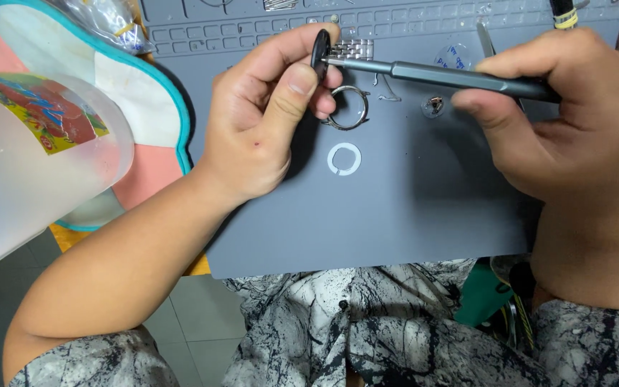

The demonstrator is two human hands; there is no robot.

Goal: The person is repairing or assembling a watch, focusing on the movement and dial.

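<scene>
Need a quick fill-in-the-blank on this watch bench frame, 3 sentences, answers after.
1. The left hand pinches a small black ____ on edge.
2. The right hand holds a grey screwdriver whose tip meets that piece from the ____ side of the picture.
3. The white ring lies flat on the grey ____.

Missing words: disc; right; mat

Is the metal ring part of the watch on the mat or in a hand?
On the mat. The metal ring lies flat on the grey mat, beside the left hand, which holds a dark round piece instead.
</scene>
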